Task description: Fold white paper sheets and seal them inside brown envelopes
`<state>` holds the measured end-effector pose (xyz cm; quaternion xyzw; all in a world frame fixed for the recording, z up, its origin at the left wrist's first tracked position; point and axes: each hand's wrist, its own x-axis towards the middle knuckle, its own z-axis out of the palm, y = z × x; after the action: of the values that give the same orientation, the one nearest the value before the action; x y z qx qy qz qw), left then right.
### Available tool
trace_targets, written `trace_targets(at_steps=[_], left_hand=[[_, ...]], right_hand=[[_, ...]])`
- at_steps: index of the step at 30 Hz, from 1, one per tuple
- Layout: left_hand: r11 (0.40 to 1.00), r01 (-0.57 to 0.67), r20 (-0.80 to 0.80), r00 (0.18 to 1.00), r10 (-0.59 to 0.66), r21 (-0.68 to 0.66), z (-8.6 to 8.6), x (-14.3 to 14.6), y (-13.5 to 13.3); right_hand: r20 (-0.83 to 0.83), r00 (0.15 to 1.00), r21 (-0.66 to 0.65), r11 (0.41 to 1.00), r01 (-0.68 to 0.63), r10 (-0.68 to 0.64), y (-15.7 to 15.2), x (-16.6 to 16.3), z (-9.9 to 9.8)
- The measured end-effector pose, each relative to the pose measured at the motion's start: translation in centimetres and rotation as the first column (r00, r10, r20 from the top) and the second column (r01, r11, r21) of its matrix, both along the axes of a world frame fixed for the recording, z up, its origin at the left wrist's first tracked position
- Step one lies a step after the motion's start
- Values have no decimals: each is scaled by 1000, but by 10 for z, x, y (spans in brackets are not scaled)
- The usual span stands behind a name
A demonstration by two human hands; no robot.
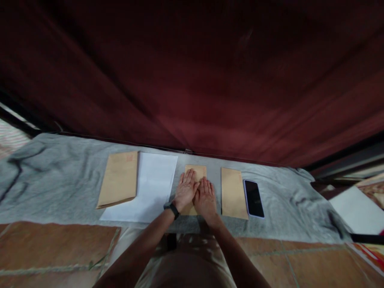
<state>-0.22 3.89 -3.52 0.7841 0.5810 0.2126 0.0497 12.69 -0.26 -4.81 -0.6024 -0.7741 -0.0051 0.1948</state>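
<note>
A brown paper envelope [200, 171] lies in the middle of the grey cloth, partly covered by both my hands. My left hand [185, 190], with a dark watch [172, 209] on its wrist, presses flat on it with fingers stretched. Beside it, my right hand [205, 198] also rests flat on the envelope, the two thumbs close together. To the left, several stacked brown envelopes [119, 178] sit partly over white paper sheets [154, 186]. On the right is another brown envelope [234, 193], apart from my right hand.
A phone [254, 198] with a dark screen lies just right of the right-hand envelope. The grey cloth [66, 176] covers a narrow surface, with a dark red curtain-like fabric [192, 88] rising behind it. Terracotta floor tiles [54, 244] show in front. A white panel [357, 210] stands far right.
</note>
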Motion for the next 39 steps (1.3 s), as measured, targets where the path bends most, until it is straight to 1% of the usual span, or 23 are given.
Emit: trace_targets(at_steps=[4,9,11,13,14,15,17,20,23,27,30,35,39], left_hand=[[999,-19,-22,1000,19,26,-3,-5,3],[1000,-6,-28,1000,7,17,4,-5,-2],[1000,-3,-36,999,4,18,7,-3,-12],[999,17,-45,999,-16,33,8,-1,-32],[998,43,-48,998,-41,44,7,1,-44],[995,94,-57,994,-92,41,7,2,-57],[986,165,-76,984,-163,22,6,5,-80],[969,248,-111,962,-248,-15,6,5,-98],[958,283,-122,950,-286,-40,8,2,-97],[949,311,-120,942,-314,-47,11,-1,-90],[941,334,-132,932,-339,-57,13,-5,-92],[883,464,-169,867,-468,-63,16,-13,-103],[875,480,-195,854,-483,-67,18,-15,-110]], right_hand=[[-23,999,33,999,31,-30,-9,-1,3],[-46,999,55,998,13,-11,-23,8,3],[-74,997,46,999,-24,27,-26,16,4],[-124,989,20,997,-74,76,-25,25,7],[-153,984,5,996,-93,93,-21,30,9],[-180,978,-10,994,-107,104,-17,34,10],[-210,972,-31,993,-113,104,-3,38,13],[-178,970,-56,983,-176,164,22,35,14],[-97,977,-94,976,-199,190,45,25,12],[-11,990,-120,983,-138,138,70,19,7],[14,995,-114,989,-98,100,85,20,6],[32,997,-118,991,-62,66,103,21,7],[31,999,-122,992,-34,38,112,20,11]])
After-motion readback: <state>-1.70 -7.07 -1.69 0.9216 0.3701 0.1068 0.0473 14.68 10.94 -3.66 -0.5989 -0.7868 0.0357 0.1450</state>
